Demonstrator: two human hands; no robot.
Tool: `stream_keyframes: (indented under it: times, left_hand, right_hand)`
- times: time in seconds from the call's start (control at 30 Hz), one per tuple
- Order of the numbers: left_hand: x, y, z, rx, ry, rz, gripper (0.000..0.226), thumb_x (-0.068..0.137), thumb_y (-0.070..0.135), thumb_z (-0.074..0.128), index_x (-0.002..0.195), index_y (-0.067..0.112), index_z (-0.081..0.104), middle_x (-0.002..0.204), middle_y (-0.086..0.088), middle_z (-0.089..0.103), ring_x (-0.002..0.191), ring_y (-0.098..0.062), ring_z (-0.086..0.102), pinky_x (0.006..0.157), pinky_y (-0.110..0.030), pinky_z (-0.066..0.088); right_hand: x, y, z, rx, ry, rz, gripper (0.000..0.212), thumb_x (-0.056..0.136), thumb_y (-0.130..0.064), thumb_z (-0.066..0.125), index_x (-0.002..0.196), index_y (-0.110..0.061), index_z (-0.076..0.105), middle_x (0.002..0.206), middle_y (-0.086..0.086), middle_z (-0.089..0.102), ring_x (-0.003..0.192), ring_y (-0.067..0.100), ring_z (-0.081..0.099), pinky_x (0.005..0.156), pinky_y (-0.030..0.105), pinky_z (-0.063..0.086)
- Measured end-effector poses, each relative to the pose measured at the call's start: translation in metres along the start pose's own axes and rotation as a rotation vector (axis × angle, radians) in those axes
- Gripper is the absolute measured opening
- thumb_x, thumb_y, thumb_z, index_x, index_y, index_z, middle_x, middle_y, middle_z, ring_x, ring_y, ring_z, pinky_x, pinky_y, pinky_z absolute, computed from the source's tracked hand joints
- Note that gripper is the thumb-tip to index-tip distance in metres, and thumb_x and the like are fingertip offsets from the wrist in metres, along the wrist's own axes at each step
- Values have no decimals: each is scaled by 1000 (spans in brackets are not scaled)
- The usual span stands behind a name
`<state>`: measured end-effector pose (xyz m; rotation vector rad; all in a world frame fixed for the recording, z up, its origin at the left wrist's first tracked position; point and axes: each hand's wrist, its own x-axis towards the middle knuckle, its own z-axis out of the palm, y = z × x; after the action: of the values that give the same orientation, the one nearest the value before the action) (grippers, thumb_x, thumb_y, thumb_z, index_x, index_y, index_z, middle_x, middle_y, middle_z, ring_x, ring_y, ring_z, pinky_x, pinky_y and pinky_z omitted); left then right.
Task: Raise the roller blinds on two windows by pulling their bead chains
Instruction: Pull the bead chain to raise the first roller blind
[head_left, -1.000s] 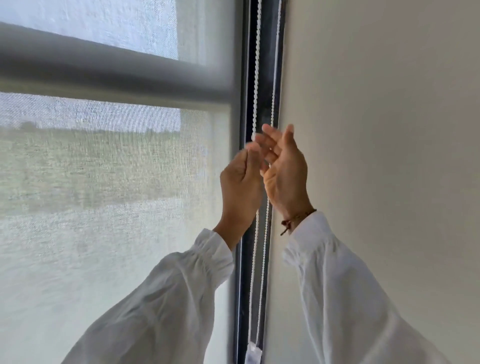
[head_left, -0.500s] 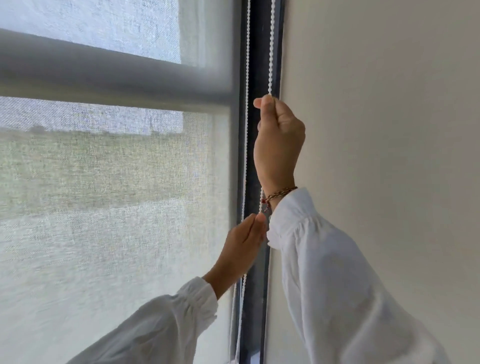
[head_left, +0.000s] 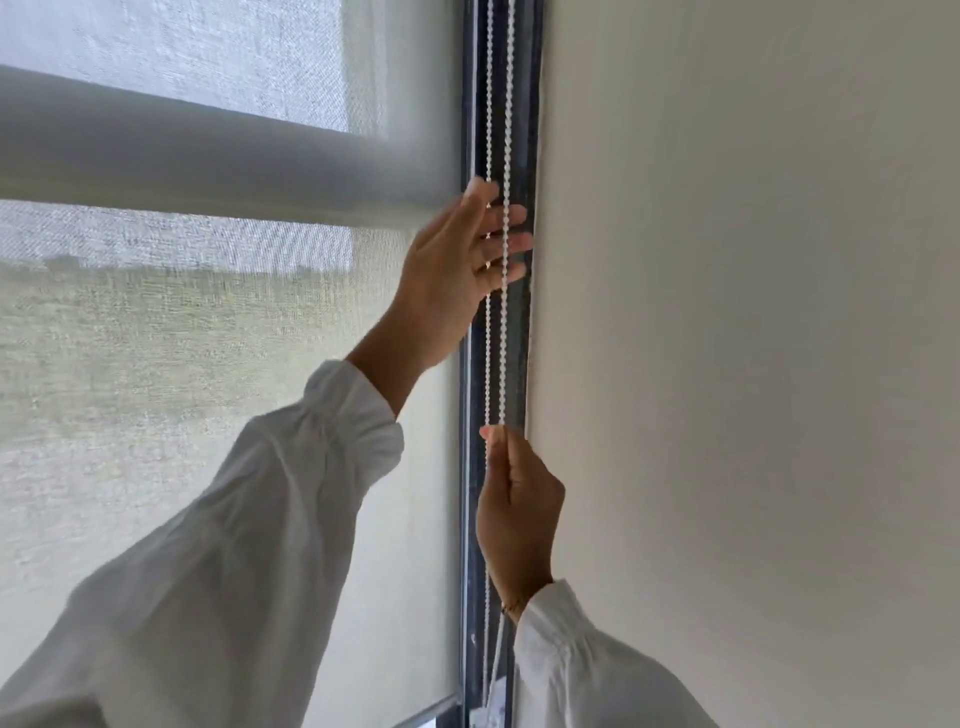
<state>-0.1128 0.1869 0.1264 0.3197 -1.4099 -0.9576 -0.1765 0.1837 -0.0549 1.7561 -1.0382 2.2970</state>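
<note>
A pale woven roller blind covers the window on the left; its bottom edge shows low in the frame. Two strands of white bead chain hang down the dark window frame. My right hand is low, fingers pinched shut on the chain's right strand. My left hand is higher up with fingers spread; the chain strands pass in front of its fingers and it grips nothing.
A grey horizontal window bar shows through the blind. A plain light wall fills the right side, close to the chain. A white chain holder sits at the bottom of the frame.
My right hand has pulled the chain down from high to low. My left hand has let go low down and risen, open, to the chain above. The blind's bottom edge has come into view.
</note>
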Motion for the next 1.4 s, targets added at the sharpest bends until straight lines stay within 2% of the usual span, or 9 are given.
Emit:
stream_keyframes:
  times: [0.1, 0.23, 0.4, 0.7, 0.87, 1.0, 1.13, 1.27, 1.4]
  left_hand:
    - [6, -1, 24, 44, 120, 44, 34, 96, 33, 36, 79, 15, 60, 47, 9, 41, 36, -4, 33, 36, -16, 25]
    - [3, -17, 54, 224, 253, 245, 45, 95, 34, 35, 52, 26, 43, 43, 6, 31, 31, -9, 29, 39, -19, 23]
    - [-8, -34, 54, 288, 210, 301, 43, 96, 28, 35, 54, 26, 39, 42, 11, 34, 38, -9, 30, 40, -21, 25]
    - [-99, -146, 14, 631, 152, 128, 39, 92, 34, 36, 54, 36, 38, 44, 14, 43, 42, -5, 34, 46, -18, 26]
    - [-117, -169, 7, 647, 101, 48, 37, 91, 39, 35, 55, 39, 41, 43, 15, 42, 42, -5, 32, 46, -16, 22]
    - [-104, -165, 2, 431, 90, -150, 46, 95, 19, 41, 50, 28, 42, 39, 11, 39, 42, -3, 31, 47, -17, 25]
    - [-77, -135, 3, 223, 77, -257, 65, 97, 29, 21, 43, 10, 51, 33, 8, 43, 38, 3, 41, 46, -7, 32]
    - [-31, -98, -2, 187, 22, -142, 58, 90, 49, 18, 85, 17, 66, 85, 0, 68, 60, 8, 59, 65, -12, 44]
    - [19, -50, 5, 40, -71, -7, 42, 96, 39, 26, 102, 20, 63, 77, 9, 73, 81, -4, 67, 71, -17, 50]
  right_hand:
    - [-1, 3, -3, -20, -24, -19, 35, 94, -30, 38, 87, -10, 65, 77, 0, 70, 77, 9, 60, 68, 5, 42]
    - [15, 10, -5, 66, -60, 159, 31, 93, -31, 43, 86, -15, 68, 62, -25, 58, 62, -4, 54, 62, 5, 38]
    - [46, 14, -19, 464, -175, 523, 48, 94, -18, 39, 52, -29, 60, 54, 1, 42, 47, 9, 35, 50, 25, 33]
    - [139, -8, -28, 943, -243, 611, 37, 97, -31, 32, 94, -11, 63, 79, 2, 69, 74, 19, 66, 70, 30, 54]
    - [174, -45, -17, 725, -231, 546, 30, 94, -35, 44, 85, -14, 64, 55, -5, 56, 39, 8, 43, 37, 20, 34]
    - [172, -47, 0, 502, 11, 331, 41, 93, -34, 48, 53, -24, 53, 37, -12, 39, 39, 9, 32, 47, 28, 29]
    - [162, -46, 6, 362, 150, 129, 37, 92, -32, 47, 56, -26, 49, 41, -17, 45, 45, 8, 40, 55, 32, 38]
    - [147, -44, 6, 306, 202, 67, 35, 93, -27, 48, 61, -15, 53, 45, -15, 46, 42, 4, 44, 49, 16, 36]
    - [111, -30, 11, 203, 172, -31, 33, 89, -35, 43, 64, -17, 53, 48, -15, 41, 46, -2, 42, 47, 8, 30]
